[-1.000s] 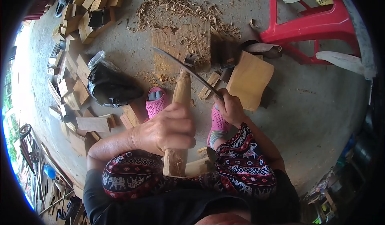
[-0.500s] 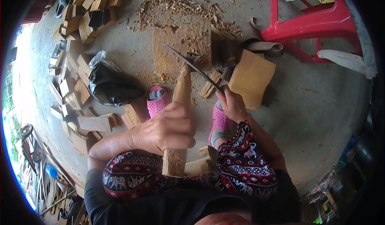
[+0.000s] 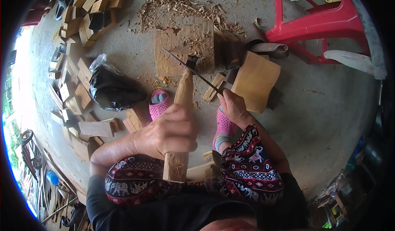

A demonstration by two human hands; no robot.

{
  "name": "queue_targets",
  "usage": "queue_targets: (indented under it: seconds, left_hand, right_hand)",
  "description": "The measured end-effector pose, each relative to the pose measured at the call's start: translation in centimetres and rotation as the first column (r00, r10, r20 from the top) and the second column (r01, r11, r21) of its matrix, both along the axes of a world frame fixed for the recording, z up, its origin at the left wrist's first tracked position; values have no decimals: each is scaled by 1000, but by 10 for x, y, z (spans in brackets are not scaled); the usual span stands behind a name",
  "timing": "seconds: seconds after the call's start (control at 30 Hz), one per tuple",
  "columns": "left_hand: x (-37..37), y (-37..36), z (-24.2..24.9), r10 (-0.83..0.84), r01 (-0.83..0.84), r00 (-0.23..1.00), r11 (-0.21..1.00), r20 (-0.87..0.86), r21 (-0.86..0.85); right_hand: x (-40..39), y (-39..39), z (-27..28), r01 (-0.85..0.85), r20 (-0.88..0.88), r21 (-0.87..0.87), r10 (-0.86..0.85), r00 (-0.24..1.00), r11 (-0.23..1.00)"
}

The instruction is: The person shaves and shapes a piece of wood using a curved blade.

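My left hand (image 3: 170, 132) is closed round a rough-hewn piece of wood (image 3: 184, 92) with a tapered far end and a thick, square-cut near end. The piece points away from me, between my knees. In my right hand (image 3: 234, 106) is a long thin dark tool (image 3: 189, 67), shaped like a narrow blade or file, gripped at its near end. It slants up to the left and crosses the wood's tapered tip. A small black block (image 3: 192, 61) shows just beyond that tip, over a flat wooden board (image 3: 164, 54) on the floor.
Wood shavings (image 3: 181, 4) lie on and behind the board. A curved wooden slab (image 3: 257, 82) is at its right, and a red plastic chair (image 3: 317, 25) stands farther right. To the left are a black plastic bag (image 3: 115, 89) and many scattered wood blocks (image 3: 96, 128).
The dark tool has turned edge-on, looking thinner, and its far tip has shifted slightly left. My right hand has moved a little left; my left hand keeps hold of the wood.
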State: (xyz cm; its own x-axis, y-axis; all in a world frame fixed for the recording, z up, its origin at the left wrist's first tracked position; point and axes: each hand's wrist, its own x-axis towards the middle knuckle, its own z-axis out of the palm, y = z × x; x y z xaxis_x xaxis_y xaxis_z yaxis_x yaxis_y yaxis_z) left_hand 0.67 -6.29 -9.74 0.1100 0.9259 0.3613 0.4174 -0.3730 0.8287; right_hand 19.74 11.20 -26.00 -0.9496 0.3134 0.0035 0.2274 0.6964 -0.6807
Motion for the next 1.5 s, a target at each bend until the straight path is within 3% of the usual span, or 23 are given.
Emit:
queue_targets:
  seconds: [0.73, 1.0, 1.5]
  left_hand:
    - [2, 0, 0, 17, -17, 1000, 1000, 3, 8]
    - [2, -3, 0, 4, -4, 1000, 1000, -11, -11]
    - [2, -2, 0, 1, -1, 1000, 1000, -3, -13]
  right_hand:
    - [-21, -6, 4, 21, -27, 27, -20, 999, 999]
    - [-23, -7, 4, 62, -44, -75, -65, 997, 995]
    - [-23, -7, 3, 83, -19, -92, -85, 996, 992]
